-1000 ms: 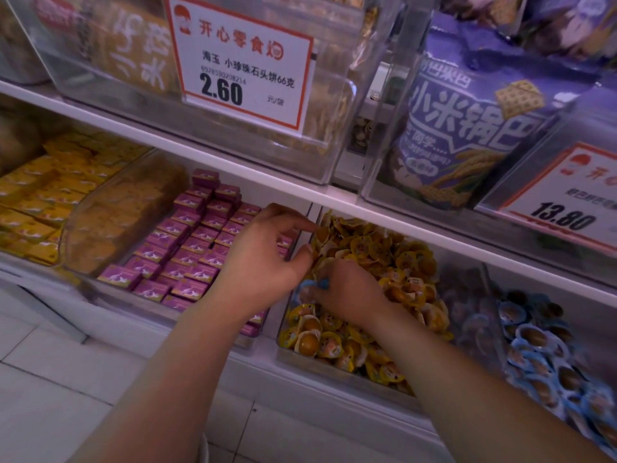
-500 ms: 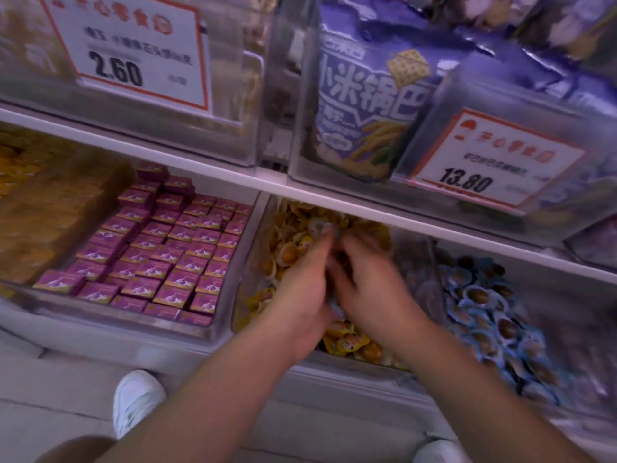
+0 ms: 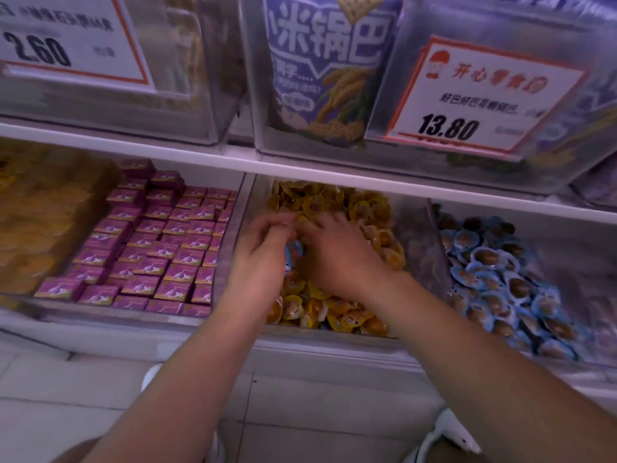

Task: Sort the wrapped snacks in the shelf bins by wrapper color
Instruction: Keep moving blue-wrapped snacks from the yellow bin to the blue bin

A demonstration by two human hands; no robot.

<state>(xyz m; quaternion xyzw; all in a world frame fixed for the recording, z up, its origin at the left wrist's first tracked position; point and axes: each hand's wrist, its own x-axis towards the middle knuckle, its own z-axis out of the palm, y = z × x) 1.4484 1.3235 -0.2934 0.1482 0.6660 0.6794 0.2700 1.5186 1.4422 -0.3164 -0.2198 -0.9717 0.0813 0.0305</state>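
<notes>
Two hands together over the yellow bin point(image 3: 421, 228), forearms reaching up from below. Left hand point(image 3: 258, 259) curled, fingers bent toward the right hand point(image 3: 337, 255), which lies knuckles-up on the yellow snacks point(image 3: 334, 315). Between them a blue snack point(image 3: 294, 251), mostly covered; cannot tell which hand grips it. Blue bin point(image 3: 567, 262) well to the right. Motion-blurred fingertips, hard to read.

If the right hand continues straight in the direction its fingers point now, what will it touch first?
Probably the left hand: the right hand points left and slightly back, toward it, with a blue-wrapped snack showing between them. Depth is unclear, so the snack may come first.
</notes>
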